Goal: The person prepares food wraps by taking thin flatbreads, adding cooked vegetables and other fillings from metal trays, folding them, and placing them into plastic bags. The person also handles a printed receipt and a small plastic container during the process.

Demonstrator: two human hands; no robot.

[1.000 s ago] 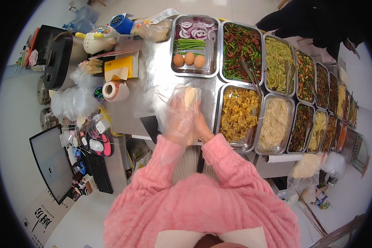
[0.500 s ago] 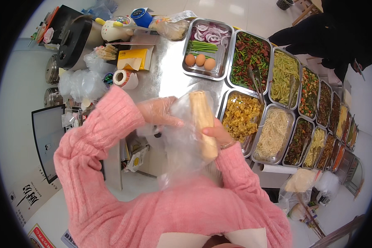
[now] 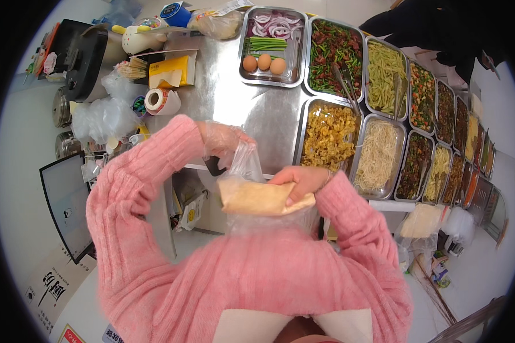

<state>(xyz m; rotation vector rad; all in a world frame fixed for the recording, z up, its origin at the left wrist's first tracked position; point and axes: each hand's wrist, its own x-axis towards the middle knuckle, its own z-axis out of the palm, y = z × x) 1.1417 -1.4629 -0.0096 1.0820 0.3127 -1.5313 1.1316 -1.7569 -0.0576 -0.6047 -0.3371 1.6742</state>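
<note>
At nine o'clock from the rolled flatbread (image 3: 260, 198), on the far left, stood a monitor (image 3: 67, 208). A heap of clear plastic (image 3: 102, 121) lay towards ten o'clock, followed by a label roll (image 3: 161, 101) between ten and eleven and a yellow tissue pack (image 3: 169, 72) at eleven, on the steel worktop (image 3: 223, 86). The left hand (image 3: 226, 141), sheathed in thin plastic, was at the flatbread's eleven o'clock, its grip closed on the gathered upper part of a clear plastic bag (image 3: 245, 163). The flatbread was held up on the near side of the worktop's edge, nearly level, with plastic about it; how far it sat inside the bag could not be told. Well off at twelve, an egg tray (image 3: 273, 48) held three eggs, green stalks and onion slices. The right hand (image 3: 304, 182) had its grip clamped around the flatbread's three-o'clock end, thumb on top. Beyond it came a tray of yellow-brown pieces (image 3: 329, 134), between one and two, then a tray of pale shreds (image 3: 377, 151), between two and three.
</note>
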